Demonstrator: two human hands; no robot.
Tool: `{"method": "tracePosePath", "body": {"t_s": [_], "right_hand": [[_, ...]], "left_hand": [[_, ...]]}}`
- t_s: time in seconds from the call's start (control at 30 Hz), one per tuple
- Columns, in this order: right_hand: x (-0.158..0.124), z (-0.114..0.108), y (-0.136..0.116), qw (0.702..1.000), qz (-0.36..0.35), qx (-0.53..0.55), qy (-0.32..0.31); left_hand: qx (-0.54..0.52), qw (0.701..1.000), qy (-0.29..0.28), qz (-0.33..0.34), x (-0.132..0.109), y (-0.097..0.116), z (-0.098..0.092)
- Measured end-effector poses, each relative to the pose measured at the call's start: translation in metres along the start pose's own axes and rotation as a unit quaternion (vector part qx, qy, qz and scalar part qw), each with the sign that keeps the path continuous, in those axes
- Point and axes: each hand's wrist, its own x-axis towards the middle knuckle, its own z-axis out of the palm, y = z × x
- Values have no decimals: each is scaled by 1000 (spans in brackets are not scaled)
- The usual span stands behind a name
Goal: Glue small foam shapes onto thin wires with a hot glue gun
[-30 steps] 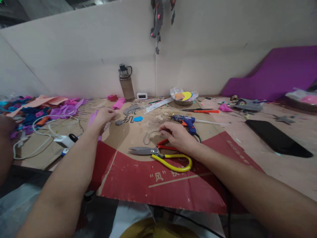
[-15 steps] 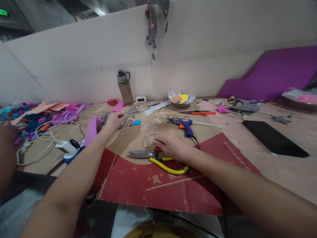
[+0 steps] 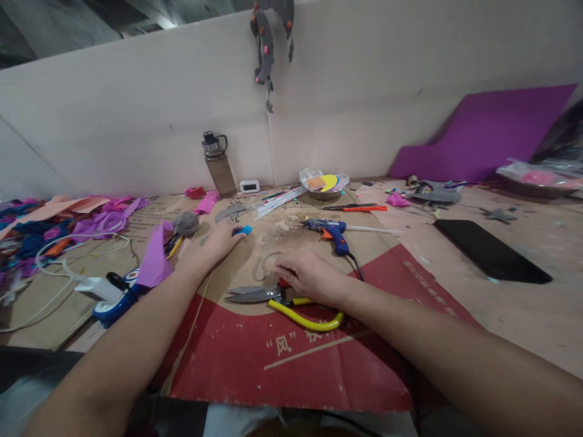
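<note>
My left hand [image 3: 221,244] has its thumb and fingers closed around a small blue felt piece [image 3: 246,230] on the cardboard [image 3: 218,358]. My right hand [image 3: 304,276] rests over the scissors [image 3: 255,294], which have yellow handles and lie with blades pointing left. Its fingers are curled together, and what they hold, if anything, is hidden. A thin grey loop of cord [image 3: 259,268] lies by the right fingertips. Beyond that hand sits a blue glue gun [image 3: 337,233] with a clear glue stick in its back.
A ball of grey yarn [image 3: 186,223], purple felt [image 3: 156,255] and a blue power strip [image 3: 116,303] lie left. Behind stand a bottle [image 3: 219,167], a small clock [image 3: 249,186] and a bowl [image 3: 325,194]. A black phone [image 3: 492,250] lies right, beyond an orange-handled tool [image 3: 364,208].
My left hand has moved right and down onto the blue felt piece. My right hand stays over the scissors. Another person's arm at the left edge has gone out of view.
</note>
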Motion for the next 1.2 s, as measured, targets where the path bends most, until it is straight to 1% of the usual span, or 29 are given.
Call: {"method": "tracePosePath", "body": {"t_s": [0.2,0.37,0.57,0.7,0.87,1.07,1.2], "right_hand": [[1,1,2,1000,1,-3,-5],[1,4,4,1000,-2,-24,-12],[0,7,6,999,-19,-13,-22],[-3,7,7,1000,-1,22,-13],[-5,6,7,998,11,64,-16],[-5,6,9,997,0,73,-13],[-6,6,9,997,-5,76,-3]], "left_hand": [[-51,997,41,-34,-3,6,-10],[-75,996,30,-46,-2,1,-13],[-111,991,44,-59,-4,-6,-10],[-107,993,28,-48,-6,-7,-9],[-89,991,54,-78,-7,-10,-7],[-63,993,58,-81,-8,-8,-10],[-62,994,44,-75,-10,-4,-12]]}}
